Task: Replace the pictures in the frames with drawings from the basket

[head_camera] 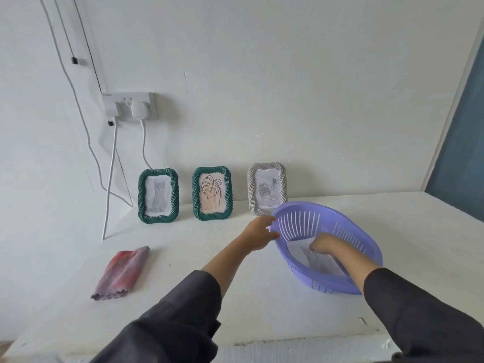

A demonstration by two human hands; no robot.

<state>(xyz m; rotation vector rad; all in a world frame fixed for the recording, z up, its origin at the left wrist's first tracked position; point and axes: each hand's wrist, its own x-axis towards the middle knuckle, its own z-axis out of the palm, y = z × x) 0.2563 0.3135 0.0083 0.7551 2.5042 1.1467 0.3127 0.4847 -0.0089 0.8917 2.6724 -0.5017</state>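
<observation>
Three frames stand against the wall: a green frame (158, 195) with a cat picture, a second green frame (212, 193) with a leaf drawing, and a pale grey frame (267, 188) with a rose picture. A purple slotted basket (348, 226) sits tilted on the table at the right. My left hand (258, 233) grips its left rim. My right hand (323, 243) is inside the basket, fingers curled on a paper drawing (314, 258) that lies there.
A folded pink and purple cloth (121, 273) lies on the white table (183, 258) at the left. A wall socket (129, 106) with two white plugs and hanging cables is above the left frame. The table's front edge is near me.
</observation>
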